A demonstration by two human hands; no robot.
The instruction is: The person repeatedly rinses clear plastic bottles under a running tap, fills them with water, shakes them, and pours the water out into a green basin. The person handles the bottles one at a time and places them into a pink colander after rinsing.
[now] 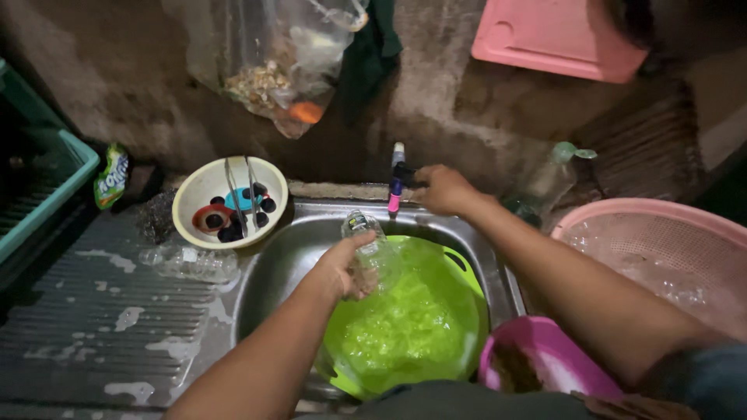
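Nearest the person, a pink plastic bowl [537,359] with dark residue inside sits at the front right edge of the steel sink [299,241], just beside a bright green plastic basin [420,327] that fills most of the sink and holds rippling water. Over that basin, the left hand [346,268] holds a small clear plastic bottle [369,241] tilted with its neck toward the far rim; the fingers are wrapped around the bottle's lower body and clamped on it, thumb on the near side. The bottle looks light and thin-walled, so I judge that it dents easily under a hard squeeze, and, being wet, it is likely slippery; a full-hand wrap round the middle, as here, seems the safest hold, with the stiffer neck as a second place to grip. Farther back, the right hand [445,189] is closed on the dark handle of the tap [398,175] at the sink's far edge, fingers together around it. To the left, on the wet ribbed drainboard [93,311], another clear bottle [191,263] lies on its side, and beyond it a cream bowl [229,201] holds metal tongs and small dark and coloured pieces. At right stands a large pink mesh basket [661,249]. Against the far wall hang a clear plastic bag of scraps [272,70] and a pink cutting board [556,35].
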